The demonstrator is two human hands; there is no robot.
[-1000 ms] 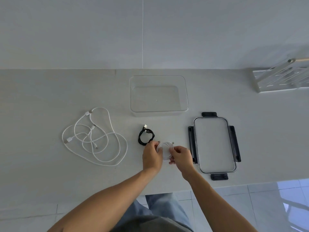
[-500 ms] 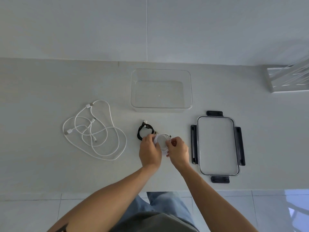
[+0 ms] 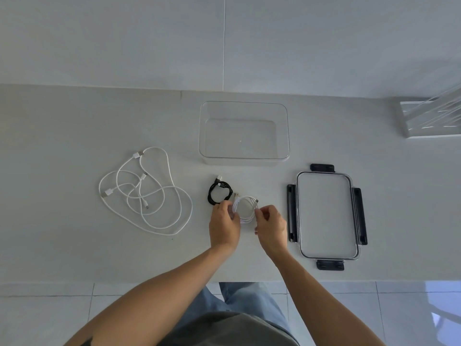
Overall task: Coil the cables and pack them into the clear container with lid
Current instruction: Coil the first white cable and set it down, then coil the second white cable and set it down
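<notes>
Head view: a small white coiled cable [image 3: 245,208] sits just above the pale counter [image 3: 74,245], beside a coiled black cable [image 3: 219,193]. The left hand [image 3: 224,227] and right hand [image 3: 270,227] hold it, their fingers pinching opposite sides of the loop. It looks light, limp and springy, so grip across all the turns. The clear rectangular plastic container [image 3: 244,132] holds nothing yet.

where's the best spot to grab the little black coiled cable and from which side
Probably by the far arc of the black coiled cable, where the two plug ends cross the loop, pinched from above. It lies flat on the table, and a pinch there would trap both loose ends so the coil keeps its shape. The near edge sits close to the left hand.
</notes>
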